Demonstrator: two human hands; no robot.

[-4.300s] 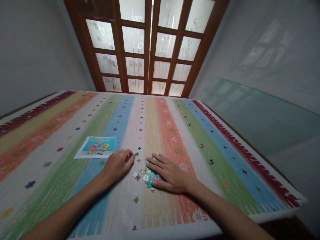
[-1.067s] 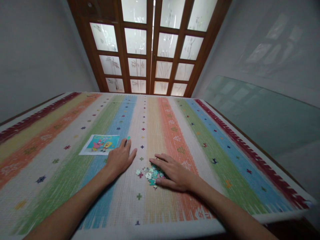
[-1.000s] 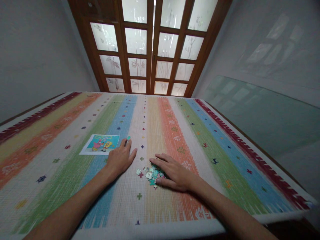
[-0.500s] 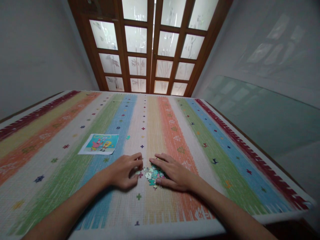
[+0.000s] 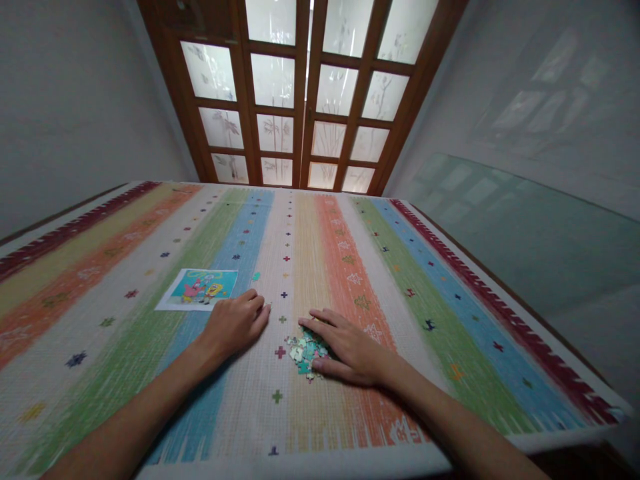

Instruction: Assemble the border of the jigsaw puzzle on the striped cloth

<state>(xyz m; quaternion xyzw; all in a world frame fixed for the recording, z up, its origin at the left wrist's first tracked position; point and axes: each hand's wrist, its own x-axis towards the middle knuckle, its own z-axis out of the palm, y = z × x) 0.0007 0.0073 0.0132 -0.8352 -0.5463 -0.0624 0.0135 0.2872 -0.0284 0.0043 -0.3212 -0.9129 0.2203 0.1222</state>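
Observation:
My left hand [image 5: 236, 325] is closed in a pinch to the left of the pile. A sliver of a pale jigsaw puzzle piece [image 5: 268, 305] shows at its fingertips; the fingers hide most of it. My right hand [image 5: 346, 348] lies open, fingers apart, over the right side of a heap of jigsaw puzzle pieces [image 5: 303, 349] in teal, white and pink. Farther out, a single teal jigsaw puzzle piece [image 5: 257, 276] rests alone on the cloth, just beyond my left fingers. A printed cartoon picture [image 5: 203, 287] lies flat to the left of that piece.
A striped tablecloth [image 5: 310, 267] with small printed figures covers the large table. The table's near edge runs under my forearms. Beyond the far edge stand wooden doors [image 5: 303, 120] with frosted panes. A pale glass panel [image 5: 520, 220] is on the right.
My left hand set the teal piece down beside the picture, came back to the heap, and now moves away from it with the loose pale piece. My right hand stays at the heap.

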